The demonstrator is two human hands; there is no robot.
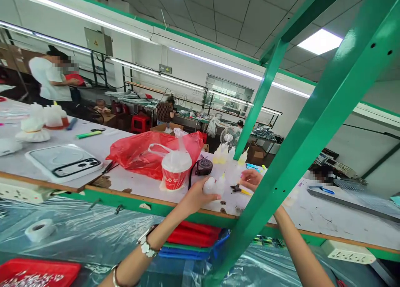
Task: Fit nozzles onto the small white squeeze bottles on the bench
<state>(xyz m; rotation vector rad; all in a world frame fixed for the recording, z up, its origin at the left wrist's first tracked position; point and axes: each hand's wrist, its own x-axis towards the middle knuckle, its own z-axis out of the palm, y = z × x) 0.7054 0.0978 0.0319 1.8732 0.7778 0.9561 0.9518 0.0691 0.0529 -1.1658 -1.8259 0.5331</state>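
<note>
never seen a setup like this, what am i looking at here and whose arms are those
There is one picture, taken by a camera worn on a person's head, looking forward and down. The two bare arms are that person's own. The left hand grips a small white plastic squeeze bottle. The right hand rests open on the white worktable, beside a small dark star-shaped piece. Nearby sit a red-and-white paper cup and a crumpled red plastic bag. A green metal frame post crosses the view. Other people work in the background.

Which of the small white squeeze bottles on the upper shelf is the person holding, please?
The bottle in the left hand, at the shelf's front edge. The other bottles stand untouched farther back, beside the green post.
</note>
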